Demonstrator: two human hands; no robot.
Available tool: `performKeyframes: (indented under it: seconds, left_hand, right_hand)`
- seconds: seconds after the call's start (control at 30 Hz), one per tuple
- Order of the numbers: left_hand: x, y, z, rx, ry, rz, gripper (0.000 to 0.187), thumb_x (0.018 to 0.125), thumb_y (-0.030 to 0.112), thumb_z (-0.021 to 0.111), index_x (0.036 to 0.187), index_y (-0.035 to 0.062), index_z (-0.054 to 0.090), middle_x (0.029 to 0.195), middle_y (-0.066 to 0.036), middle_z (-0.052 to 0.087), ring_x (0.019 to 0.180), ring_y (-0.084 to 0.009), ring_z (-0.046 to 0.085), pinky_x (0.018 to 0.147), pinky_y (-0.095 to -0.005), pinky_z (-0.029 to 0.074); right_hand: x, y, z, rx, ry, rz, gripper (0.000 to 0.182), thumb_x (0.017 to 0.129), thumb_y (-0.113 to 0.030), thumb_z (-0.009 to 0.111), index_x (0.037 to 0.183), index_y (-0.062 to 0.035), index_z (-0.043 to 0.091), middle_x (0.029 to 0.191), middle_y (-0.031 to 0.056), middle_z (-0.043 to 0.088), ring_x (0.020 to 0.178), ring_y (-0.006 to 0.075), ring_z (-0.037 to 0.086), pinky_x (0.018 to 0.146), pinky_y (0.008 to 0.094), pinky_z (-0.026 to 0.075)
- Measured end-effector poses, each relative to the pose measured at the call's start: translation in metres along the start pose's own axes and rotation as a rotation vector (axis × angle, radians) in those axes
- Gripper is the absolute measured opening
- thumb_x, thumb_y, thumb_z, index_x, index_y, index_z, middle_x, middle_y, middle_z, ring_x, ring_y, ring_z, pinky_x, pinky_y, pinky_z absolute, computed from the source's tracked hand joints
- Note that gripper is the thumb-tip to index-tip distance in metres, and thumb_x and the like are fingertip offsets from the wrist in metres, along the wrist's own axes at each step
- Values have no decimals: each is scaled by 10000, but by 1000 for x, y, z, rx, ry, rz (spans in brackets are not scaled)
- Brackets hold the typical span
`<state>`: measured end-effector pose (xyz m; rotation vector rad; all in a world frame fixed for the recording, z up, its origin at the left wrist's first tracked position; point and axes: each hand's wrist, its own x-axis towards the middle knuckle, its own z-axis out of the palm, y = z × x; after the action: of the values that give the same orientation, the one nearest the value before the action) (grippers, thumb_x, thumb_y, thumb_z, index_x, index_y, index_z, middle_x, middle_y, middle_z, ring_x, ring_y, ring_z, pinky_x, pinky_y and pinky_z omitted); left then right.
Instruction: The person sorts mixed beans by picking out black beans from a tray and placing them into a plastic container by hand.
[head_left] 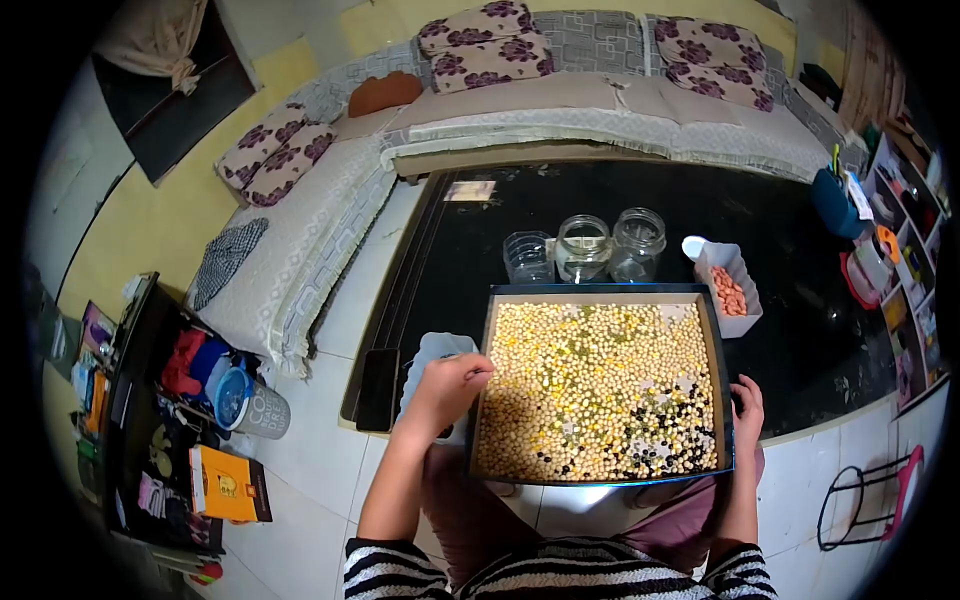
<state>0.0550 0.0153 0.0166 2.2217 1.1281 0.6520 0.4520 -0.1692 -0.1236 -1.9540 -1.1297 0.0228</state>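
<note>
A shallow rectangular box (604, 292) with dark outer sides rests across my lap and the table edge. Pale soybeans (540, 420) cover its bottom, mixed with yellow kernels, small green beans (580, 345) and black beans (690, 425) gathered towards the near right. My left hand (440, 395) is at the box's left wall, fingers pinched together; what they hold, if anything, is hidden. Beneath and behind it lies a translucent plastic container (437, 346), partly covered by the hand. My right hand (747, 412) curls against the right side of the box, gripping it.
On the black table (800, 330), two glass jars (638, 245) and a clear plastic tub (528, 258) stand behind the box. A white container (741, 324) holds reddish peanuts (728, 290). A dark phone (378, 390) lies left. A sofa (560, 100) runs behind; a stool (870, 500) stands right.
</note>
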Motion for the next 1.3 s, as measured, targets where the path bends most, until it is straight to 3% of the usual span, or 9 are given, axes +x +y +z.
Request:
performKeyframes:
  seconds: [0.07, 0.13, 0.4, 0.5, 0.67, 0.8, 0.93, 1.2, 1.3]
  left_hand:
    - [-14, -16, -11, 28, 27, -89, 91, 769, 67, 601, 849, 27, 620, 781, -136, 634, 699, -275, 624, 624, -321, 489]
    - [-24, -39, -10, 81, 106, -35, 91, 760, 45, 619, 848, 27, 636, 710, -99, 623, 585, -148, 576, 582, -254, 463]
    - [-27, -42, -6, 199, 115, -29, 91, 735, 24, 627, 825, 14, 641, 789, -145, 624, 693, -284, 623, 630, -327, 494]
    - [-15, -24, 3, 68, 121, -75, 71, 740, 18, 621, 805, -11, 629, 752, -136, 608, 646, -240, 610, 605, -298, 484]
    - [22, 22, 18, 162, 160, 94, 68, 745, 34, 626, 797, -10, 628, 753, -133, 596, 632, -230, 602, 582, -297, 476]
    - [57, 48, 52, 9, 19, 252, 90, 734, 55, 640, 803, -2, 641, 765, -105, 620, 640, -185, 599, 593, -279, 477]
    - [76, 68, 128, -121, -419, 365, 115, 750, 66, 598, 832, -1, 643, 792, -123, 631, 710, -207, 613, 649, -296, 485]
    - [88, 73, 211, -6, -488, 539, 218, 714, 78, 612, 916, -4, 622, 830, -155, 613, 716, -278, 604, 689, -349, 487]
    - [83, 73, 213, -22, -508, 501, 113, 716, 51, 575, 805, -10, 609, 760, -179, 596, 698, -310, 593, 668, -370, 480]
  right_hand:
    - [0, 6, 1, -20, 14, -31, 195, 732, -28, 578, 925, -18, 602, 1141, 132, 539, 995, 283, 544, 817, 322, 445]
    - [0, 1, 1, -13, 20, -43, 196, 732, -19, 576, 926, -17, 603, 1134, 132, 541, 979, 277, 552, 805, 319, 453]
    - [-2, -1, -1, -150, 28, -89, 203, 723, -34, 602, 924, -59, 621, 1136, 107, 551, 1046, 286, 519, 873, 346, 430]
    - [-2, -7, -1, -112, 50, -67, 195, 724, -50, 606, 917, -50, 626, 1119, 105, 557, 1034, 282, 521, 871, 351, 430]
    - [-4, -9, 0, -110, 66, -60, 196, 723, -59, 606, 917, -39, 628, 1109, 107, 558, 1015, 280, 527, 864, 354, 433]
    - [-4, -13, -3, -86, 62, -32, 185, 723, -53, 625, 907, -40, 622, 1119, 104, 559, 1032, 269, 529, 870, 340, 435]
    - [-4, -13, -2, -71, 64, -26, 184, 720, -48, 620, 904, -38, 624, 1121, 105, 559, 1029, 267, 530, 865, 336, 438]
    - [-4, -14, -3, -34, 80, -34, 156, 724, -60, 607, 877, -37, 630, 1102, 110, 566, 1004, 278, 538, 847, 342, 443]
    - [-4, -13, -3, -24, 90, -35, 151, 724, -61, 607, 871, -37, 630, 1099, 111, 567, 1001, 280, 539, 847, 343, 443]
